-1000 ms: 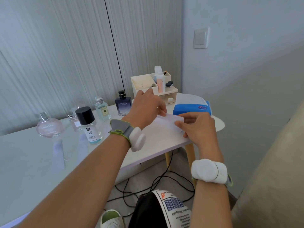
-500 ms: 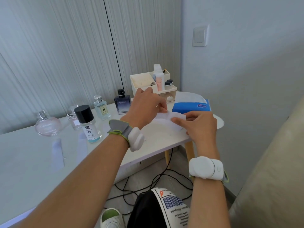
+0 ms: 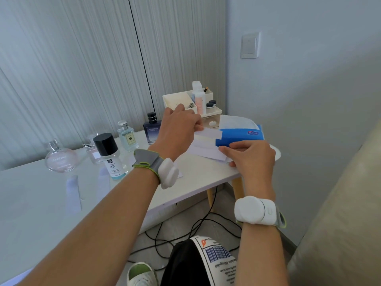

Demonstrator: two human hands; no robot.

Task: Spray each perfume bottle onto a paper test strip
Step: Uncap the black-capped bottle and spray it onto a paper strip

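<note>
My left hand (image 3: 179,131) pinched one paper strip (image 3: 208,133) at twelve o'clock; my right hand (image 3: 250,156) pressed the white paper sheet (image 3: 206,150) onto the table (image 3: 198,176). Perfume bottles (image 3: 151,130) stood untouched at ten o'clock.

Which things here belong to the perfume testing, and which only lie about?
For the job: white paper sheet held by both hands; round pink glass bottle; dark blue square bottle; pale green glass bottle.
Lying about: blue tissue box; cream plastic organiser; black floor cables.
</note>
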